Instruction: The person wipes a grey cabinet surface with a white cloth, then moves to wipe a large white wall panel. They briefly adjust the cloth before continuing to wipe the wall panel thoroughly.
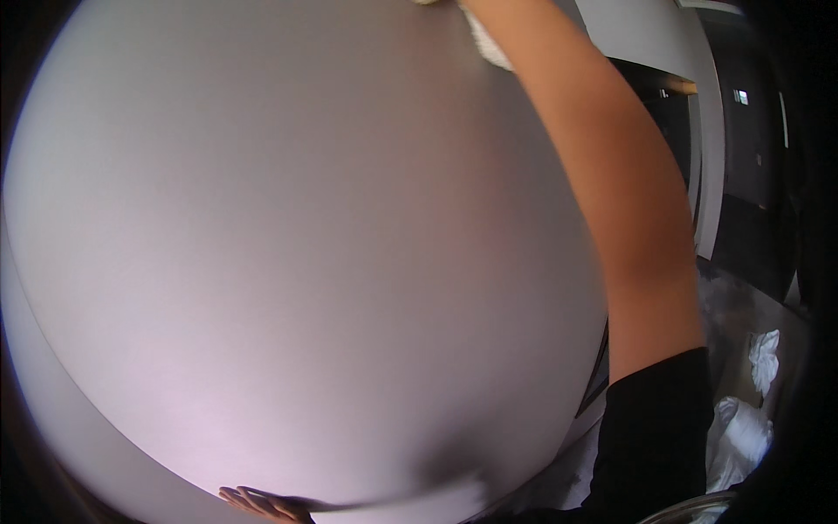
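A large smooth grey panel with a satin sheen fills most of the head view. Across its right side reaches my bare right forearm, its upper part in a black sleeve. The right hand itself lies beyond the top edge of the picture. Beside that wrist a white cloth shows against the panel; whether the hand holds it is hidden. At the bottom, my left hand rests its fingers near the panel's lower edge, with nothing visible in them. Its wrist is cut off by the picture's rim.
Beyond the panel on the right are a white wall with a dark opening and a dim passage. Crumpled white sheeting or bags lie on the grey floor at the lower right. A thin seam curves along the lower left.
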Available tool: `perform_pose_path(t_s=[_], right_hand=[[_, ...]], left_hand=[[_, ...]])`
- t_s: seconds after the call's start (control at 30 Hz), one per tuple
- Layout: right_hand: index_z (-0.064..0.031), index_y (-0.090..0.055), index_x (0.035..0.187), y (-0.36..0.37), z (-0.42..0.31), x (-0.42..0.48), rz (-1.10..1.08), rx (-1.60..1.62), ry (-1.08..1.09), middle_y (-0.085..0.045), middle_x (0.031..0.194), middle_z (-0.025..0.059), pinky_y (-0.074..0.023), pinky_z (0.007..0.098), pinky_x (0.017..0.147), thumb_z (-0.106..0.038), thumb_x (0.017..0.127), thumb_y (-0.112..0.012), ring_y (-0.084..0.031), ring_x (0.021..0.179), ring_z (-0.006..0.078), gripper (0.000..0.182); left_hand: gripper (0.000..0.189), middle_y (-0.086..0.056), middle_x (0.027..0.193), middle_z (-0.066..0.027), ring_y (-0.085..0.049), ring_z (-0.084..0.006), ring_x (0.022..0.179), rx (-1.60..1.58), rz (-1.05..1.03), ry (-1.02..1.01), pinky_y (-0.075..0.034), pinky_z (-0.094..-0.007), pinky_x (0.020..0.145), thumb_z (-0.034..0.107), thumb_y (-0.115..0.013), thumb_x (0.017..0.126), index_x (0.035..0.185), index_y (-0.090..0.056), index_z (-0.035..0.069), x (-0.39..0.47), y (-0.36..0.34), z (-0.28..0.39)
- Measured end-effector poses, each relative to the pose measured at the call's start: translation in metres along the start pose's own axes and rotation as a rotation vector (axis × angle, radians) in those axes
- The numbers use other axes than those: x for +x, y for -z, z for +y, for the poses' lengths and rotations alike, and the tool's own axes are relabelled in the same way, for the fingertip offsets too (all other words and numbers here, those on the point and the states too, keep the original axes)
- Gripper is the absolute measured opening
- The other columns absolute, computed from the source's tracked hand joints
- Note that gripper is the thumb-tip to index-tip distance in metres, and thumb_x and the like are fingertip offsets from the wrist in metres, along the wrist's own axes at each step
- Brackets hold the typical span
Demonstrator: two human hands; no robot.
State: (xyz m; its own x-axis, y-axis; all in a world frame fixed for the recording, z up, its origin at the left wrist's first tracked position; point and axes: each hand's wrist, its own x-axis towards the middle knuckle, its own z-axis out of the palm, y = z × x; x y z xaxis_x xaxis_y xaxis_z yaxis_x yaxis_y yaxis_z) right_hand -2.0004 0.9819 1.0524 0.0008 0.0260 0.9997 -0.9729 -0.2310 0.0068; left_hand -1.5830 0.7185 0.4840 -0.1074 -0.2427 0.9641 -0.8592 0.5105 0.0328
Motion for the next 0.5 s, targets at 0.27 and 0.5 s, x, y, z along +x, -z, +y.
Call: perform_pose_path(t_s=[0.27,0.5], right_hand=[[0.0061,-0.055,0.133,0.096,0.109,0.0,0.239,-0.273,-0.049,-0.067,0.118,0.0234,-0.0469,0.0404,0.097,-0.037,0.098,-0.055,-0.065,0.108,0.0321,0.055],[0.0074,-0.057,0.129,0.103,0.151,-0.021,0.333,-0.265,-0.051,-0.067,0.117,0.0235,-0.0469,0.0391,0.095,-0.036,0.097,-0.057,-0.065,0.107,0.0333,0.054]], left_hand=[[0.067,-0.022,0.157,-0.0308,-0.024,-0.0488,0.145,-0.177,0.102,0.083,-0.022,-0.0612,0.117,0.044,-0.029,0.106,0.152,-0.028,-0.004,0.001,-0.008,0.039],[0.064,-0.025,0.159,-0.0235,-0.022,-0.0417,0.148,-0.074,0.125,0.23,-0.018,-0.0613,0.118,0.046,-0.031,0.105,0.153,-0.032,0.004,-0.003,0.008,0.027]])
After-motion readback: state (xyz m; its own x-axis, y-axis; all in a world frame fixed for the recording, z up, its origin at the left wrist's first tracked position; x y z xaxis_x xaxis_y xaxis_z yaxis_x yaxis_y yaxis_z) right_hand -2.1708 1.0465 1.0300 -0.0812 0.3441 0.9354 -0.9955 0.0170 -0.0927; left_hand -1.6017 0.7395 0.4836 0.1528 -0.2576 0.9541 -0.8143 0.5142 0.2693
